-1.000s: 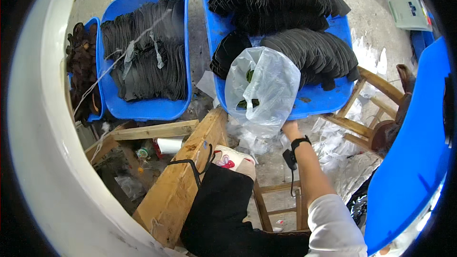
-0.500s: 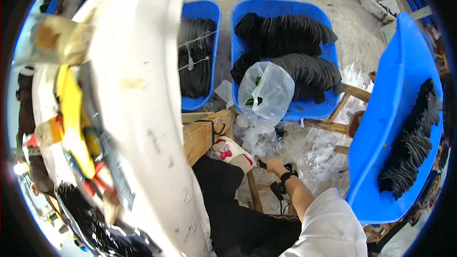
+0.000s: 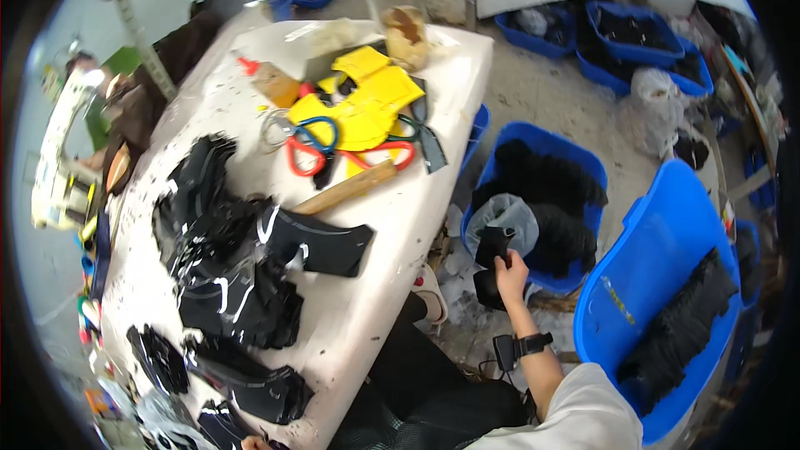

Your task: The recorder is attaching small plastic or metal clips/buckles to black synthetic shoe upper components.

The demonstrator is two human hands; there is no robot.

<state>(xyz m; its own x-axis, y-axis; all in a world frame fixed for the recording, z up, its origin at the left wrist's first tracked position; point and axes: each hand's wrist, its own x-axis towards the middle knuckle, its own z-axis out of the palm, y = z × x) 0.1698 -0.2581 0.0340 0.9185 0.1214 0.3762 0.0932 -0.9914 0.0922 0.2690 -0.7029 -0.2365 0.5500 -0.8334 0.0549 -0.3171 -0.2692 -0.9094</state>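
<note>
My right hand (image 3: 511, 277) is closed on a limp black fabric piece (image 3: 492, 290), over the floor beside the table, near a blue tub (image 3: 600, 168). A clear plastic bag (image 3: 518, 215) sits in that tub among stacked black pieces (image 3: 562, 237). At the lower edge only a bit of my left hand (image 3: 257, 444) shows, by a small black bundle (image 3: 223, 423) on the white table (image 3: 350, 317); its grip is hidden. Glossy black pieces with pale lines lie in piles (image 3: 237, 300) on the table, and one piece (image 3: 329, 242) extends to the right.
Yellow sheets (image 3: 367, 104), scissors (image 3: 312, 146), a wooden stick (image 3: 346, 187), a bottle (image 3: 273, 83) and a jar (image 3: 404, 25) occupy the table's far part. A tilted blue tub (image 3: 642, 242) with black pieces stands at my right. More blue tubs (image 3: 637, 33) are farther back.
The view has swung toward the table, bringing its top into sight. My right hand has risen from low near the floor and now shows a black piece. Part of my left hand has appeared.
</note>
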